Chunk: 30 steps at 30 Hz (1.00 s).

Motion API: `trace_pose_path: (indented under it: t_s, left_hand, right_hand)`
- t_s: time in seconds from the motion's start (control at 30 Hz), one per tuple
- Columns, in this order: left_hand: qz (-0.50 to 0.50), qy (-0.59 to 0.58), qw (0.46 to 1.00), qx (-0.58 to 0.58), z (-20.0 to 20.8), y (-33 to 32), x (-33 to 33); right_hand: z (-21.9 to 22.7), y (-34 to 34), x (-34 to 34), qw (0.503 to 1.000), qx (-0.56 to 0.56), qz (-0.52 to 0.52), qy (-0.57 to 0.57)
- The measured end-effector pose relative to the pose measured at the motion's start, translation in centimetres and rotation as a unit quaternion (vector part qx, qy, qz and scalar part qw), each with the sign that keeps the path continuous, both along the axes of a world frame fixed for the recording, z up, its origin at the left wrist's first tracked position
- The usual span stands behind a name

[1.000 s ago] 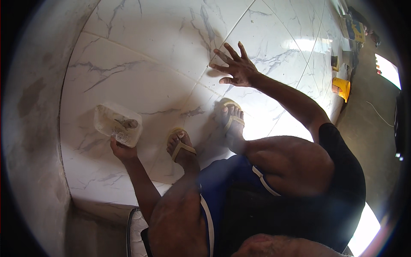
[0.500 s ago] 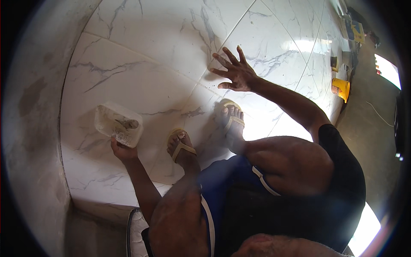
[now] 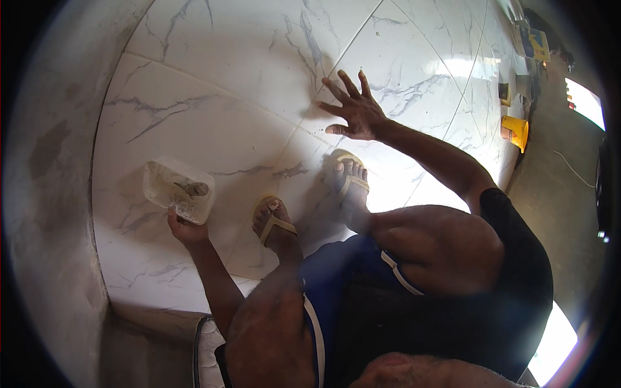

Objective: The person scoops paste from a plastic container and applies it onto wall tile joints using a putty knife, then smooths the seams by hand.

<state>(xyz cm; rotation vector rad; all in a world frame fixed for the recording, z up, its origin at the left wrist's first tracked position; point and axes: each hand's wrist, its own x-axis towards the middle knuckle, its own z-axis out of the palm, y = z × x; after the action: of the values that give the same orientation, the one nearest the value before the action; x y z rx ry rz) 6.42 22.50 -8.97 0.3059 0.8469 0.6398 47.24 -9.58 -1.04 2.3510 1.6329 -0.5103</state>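
My left hand grips the near edge of a white plastic tub, its thumb up at the rim and the other fingers hidden beneath. Inside the tub a whitish paste or powder smears the walls, with a greyish lump in it. Farther right and ahead, my right hand is spread with fingers apart, holding nothing. Its palm faces the marbled white floor tiles, close to a grout line; whether it touches them I cannot tell.
My sandalled feet stand between the hands. A grey plastered wall borders the tiles on the left. At the right edge are a yellow container and other small items. A quilted white mattress-like corner lies at lower left.
Almost nothing differs. My right hand has shifted very slightly, still spread; the left hand and the tub have stayed in place.
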Motion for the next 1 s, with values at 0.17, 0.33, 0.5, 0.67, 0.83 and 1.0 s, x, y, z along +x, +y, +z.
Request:
trace_pose_path:
  t_s: [0.17, 0.33, 0.5, 0.67, 0.83, 1.0]
  left_hand:
    - [-0.004, 0.017, 1.000, 0.001, 0.3, 0.2, -0.1]
    - [0.002, 0.037, 0.999, 0.008, 0.8, -0.2, 0.6]
    - [-0.012, 0.064, 0.998, 0.014, 1.0, -0.2, 0.7]
    - [-0.011, 0.052, 0.999, 0.014, 1.1, -0.3, 0.8]
    - [-0.010, 0.075, 0.997, 0.009, 1.4, -0.2, 1.1]
    - [0.000, 0.067, 0.998, 0.001, 1.2, -0.1, 0.9]
  right_hand:
    - [-1.7, 0.0, 0.9, 0.998, 0.050, 0.014, -0.021]
    - [0.6, -0.6, 0.9, 0.998, -0.052, 0.016, 0.019]
    - [-1.7, -0.2, 1.6, 0.998, 0.055, 0.010, 0.025]
    - [0.4, -1.0, 1.5, 0.993, -0.050, 0.062, 0.083]
    - [-1.1, 0.4, 1.9, 0.998, 0.055, 0.029, 0.032]
    - [-1.2, -0.6, 1.5, 0.993, 0.040, 0.079, 0.084]
